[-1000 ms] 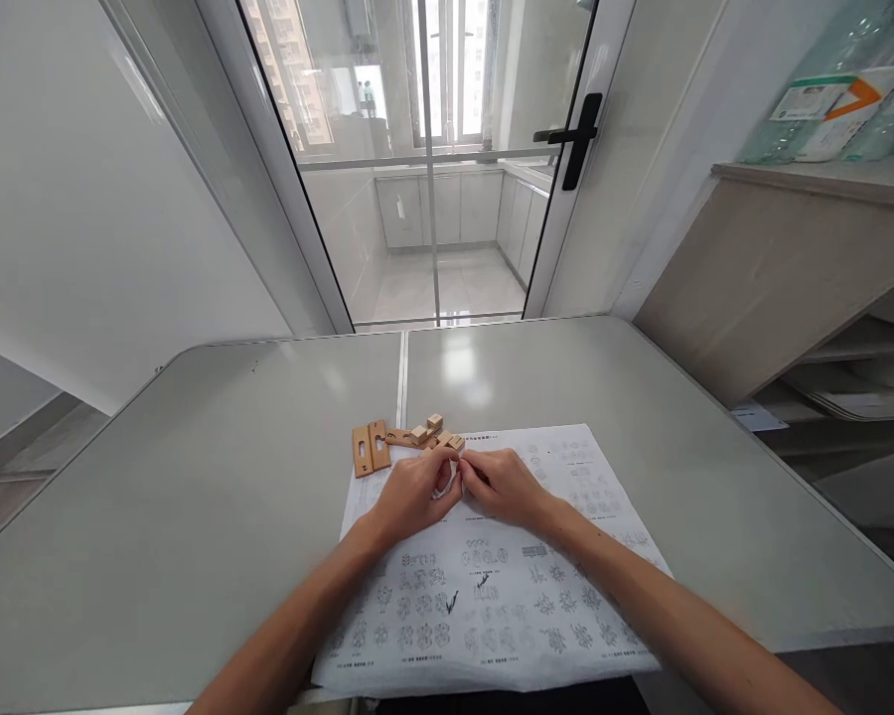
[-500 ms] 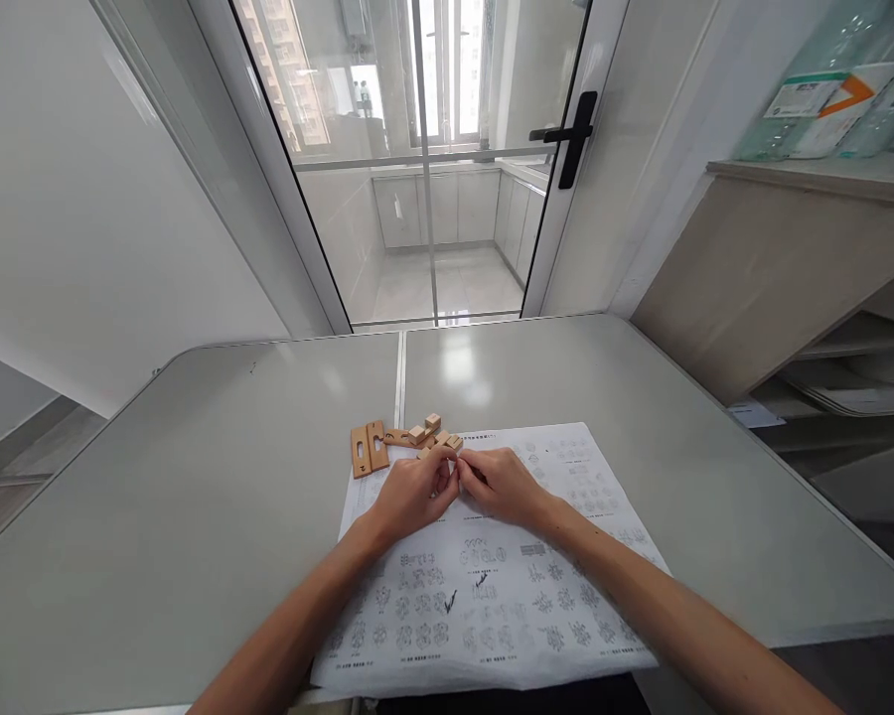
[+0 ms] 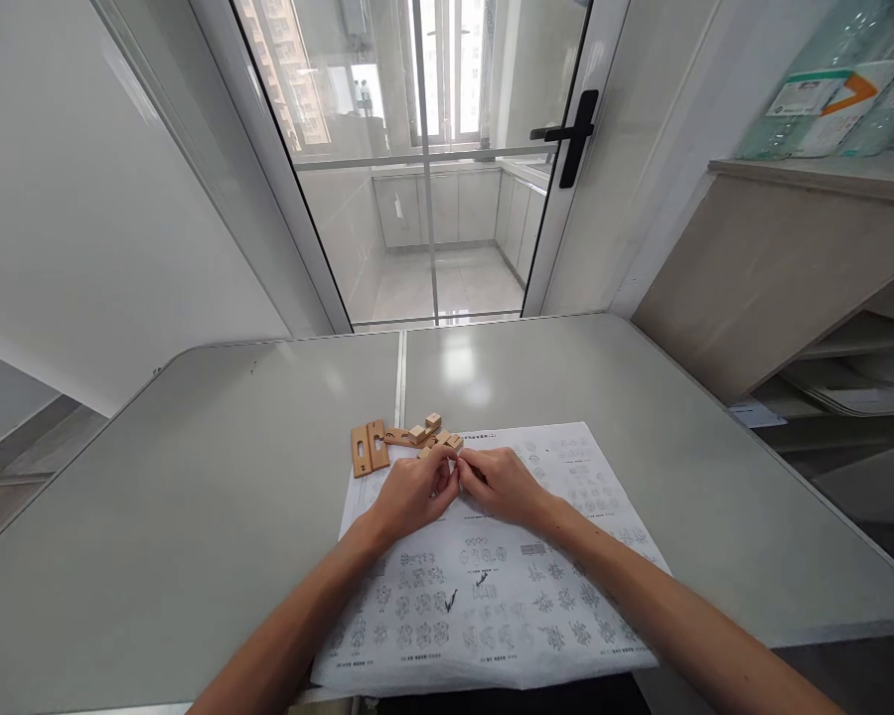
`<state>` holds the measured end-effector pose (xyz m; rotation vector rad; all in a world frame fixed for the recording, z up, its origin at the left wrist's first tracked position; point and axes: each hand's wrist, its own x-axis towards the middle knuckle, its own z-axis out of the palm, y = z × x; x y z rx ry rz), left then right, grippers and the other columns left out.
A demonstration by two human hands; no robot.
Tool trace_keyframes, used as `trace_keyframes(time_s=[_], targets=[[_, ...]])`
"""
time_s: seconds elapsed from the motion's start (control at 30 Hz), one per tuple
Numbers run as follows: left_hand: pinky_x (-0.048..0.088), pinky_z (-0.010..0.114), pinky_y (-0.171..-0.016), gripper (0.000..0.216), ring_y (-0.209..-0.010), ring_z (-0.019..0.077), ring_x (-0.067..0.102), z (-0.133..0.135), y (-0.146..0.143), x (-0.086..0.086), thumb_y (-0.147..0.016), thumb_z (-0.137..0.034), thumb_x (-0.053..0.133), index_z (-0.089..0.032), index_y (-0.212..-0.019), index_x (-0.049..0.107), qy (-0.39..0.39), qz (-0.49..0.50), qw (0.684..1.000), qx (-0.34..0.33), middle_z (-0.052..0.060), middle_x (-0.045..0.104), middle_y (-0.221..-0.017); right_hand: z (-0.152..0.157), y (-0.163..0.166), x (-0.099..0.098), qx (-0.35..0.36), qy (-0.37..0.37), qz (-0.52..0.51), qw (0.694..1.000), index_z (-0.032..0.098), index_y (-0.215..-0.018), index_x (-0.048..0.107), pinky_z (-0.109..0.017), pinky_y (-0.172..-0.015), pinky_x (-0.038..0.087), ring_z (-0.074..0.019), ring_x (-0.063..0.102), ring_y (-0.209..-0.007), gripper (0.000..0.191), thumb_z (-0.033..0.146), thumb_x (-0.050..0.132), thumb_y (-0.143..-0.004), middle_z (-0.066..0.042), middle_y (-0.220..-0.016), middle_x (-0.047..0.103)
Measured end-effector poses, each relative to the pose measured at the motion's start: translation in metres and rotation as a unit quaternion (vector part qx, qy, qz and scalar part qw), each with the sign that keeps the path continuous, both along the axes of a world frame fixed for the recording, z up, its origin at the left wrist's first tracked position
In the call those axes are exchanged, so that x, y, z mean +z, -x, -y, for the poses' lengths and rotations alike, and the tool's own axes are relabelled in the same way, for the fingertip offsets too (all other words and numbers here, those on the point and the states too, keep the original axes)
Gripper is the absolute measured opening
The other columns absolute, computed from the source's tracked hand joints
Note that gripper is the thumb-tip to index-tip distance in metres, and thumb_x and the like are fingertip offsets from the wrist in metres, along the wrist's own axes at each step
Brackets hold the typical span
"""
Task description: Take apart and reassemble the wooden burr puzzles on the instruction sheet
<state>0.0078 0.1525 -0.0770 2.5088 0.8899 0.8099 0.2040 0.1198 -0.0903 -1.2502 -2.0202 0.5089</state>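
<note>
Head view, 1 frame.

Left hand [image 3: 411, 494] and right hand [image 3: 502, 485]: both lie low over the far edge of a printed sheet [image 3: 492, 606], knuckles up, fingers curled inward. The fingertips of the 2 hands meet at the middle, touching each other. Whatever sits between them is hidden by the fingers, so I cannot tell whether either hand pinches a piece or merely presses against the other hand. Both forearms run up from the bottom edge and cross the sheet.

Wooden blocks [image 3: 433, 434]: a small heap of light-brown pieces at the sheet's far edge, just beyond the fingertips. The nearest piece touches, or nearly touches, the left hand's fingers; contact is not resolvable.

Flat wooden bars [image 3: 369, 447]: 2 bars side by side, touching, lying flat just left of the heap at the sheet's far left corner. Each has a slot and a dark mark. Apart from both hands.

The sheet is white, covered in rows of small diagrams, with 2 dark pen ticks near its middle. It lies on a grey table [image 3: 194, 477], its near edge at the table's front.

Beyond the table: glass door [image 3: 432, 199] with black handle [image 3: 570, 139]. Right: wooden shelf [image 3: 775, 258] carrying wrapped packages [image 3: 834, 99].
</note>
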Motion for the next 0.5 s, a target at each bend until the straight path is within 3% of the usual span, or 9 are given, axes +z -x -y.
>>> trace_keyframes(time_s=[0.5], targets=[[0.039,0.023,-0.051,0.007,-0.051,0.0114,0.057,-0.0004,-0.0002,-0.0007,-0.099,-0.024,0.054,-0.023,-0.107,0.055,-0.01,0.001,1.0,0.001,-0.008,0.058,-0.064,0.0007,0.0002,0.0017,-0.001,0.0,-0.002,1.0,0.023,-0.074,0.053,-0.026,-0.058,0.037,-0.0137,0.053,-0.054,0.031,0.021,0.045,-0.104,0.002,-0.063,0.063]])
